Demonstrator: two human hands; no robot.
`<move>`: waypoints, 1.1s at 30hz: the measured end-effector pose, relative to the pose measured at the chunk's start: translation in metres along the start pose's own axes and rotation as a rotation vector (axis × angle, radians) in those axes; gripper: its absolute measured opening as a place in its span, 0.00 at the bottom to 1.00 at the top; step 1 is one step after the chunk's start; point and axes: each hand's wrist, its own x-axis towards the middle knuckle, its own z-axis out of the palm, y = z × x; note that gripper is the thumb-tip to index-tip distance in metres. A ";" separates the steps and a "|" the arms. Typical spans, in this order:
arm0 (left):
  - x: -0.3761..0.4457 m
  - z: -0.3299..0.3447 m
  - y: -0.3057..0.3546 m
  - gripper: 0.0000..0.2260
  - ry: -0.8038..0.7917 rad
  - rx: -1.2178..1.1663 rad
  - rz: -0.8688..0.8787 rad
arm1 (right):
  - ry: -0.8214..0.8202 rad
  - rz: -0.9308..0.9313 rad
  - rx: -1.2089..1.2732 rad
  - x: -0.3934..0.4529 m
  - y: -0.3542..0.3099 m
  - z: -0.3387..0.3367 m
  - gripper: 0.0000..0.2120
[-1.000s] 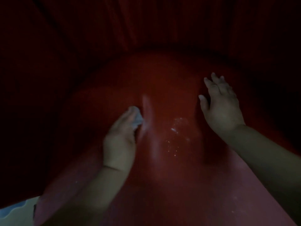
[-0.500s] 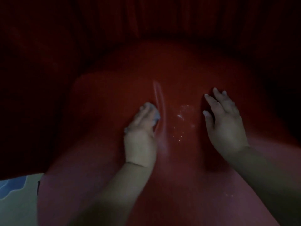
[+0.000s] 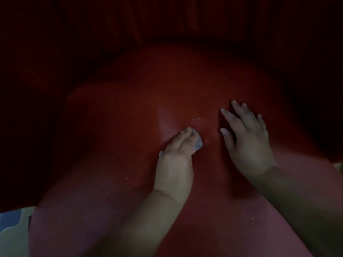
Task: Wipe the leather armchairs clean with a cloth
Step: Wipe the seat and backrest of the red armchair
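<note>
Red seat cushion [image 3: 130,112] is steadied by the flat, open right hand [image 3: 248,143] while the cloth [image 3: 198,145], gripped under the left hand [image 3: 178,154], should be pressed firmly over the white specks [image 3: 197,120].

Seat [image 3: 115,127] fills centre of view, backrest [image 3: 167,21] behind it. Left hand [image 3: 178,154] on seat at mid-centre, cloth [image 3: 198,145] under its fingers [image 3: 187,133]. Right hand [image 3: 246,141] flat on seat, just right of left. Specks [image 3: 196,120] lie between the hands. Floor [image 3: 13,234] at lower left.
</note>
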 end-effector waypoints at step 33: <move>0.011 -0.018 0.004 0.18 -0.132 -0.106 0.324 | -0.039 -0.012 0.133 -0.008 0.011 -0.007 0.22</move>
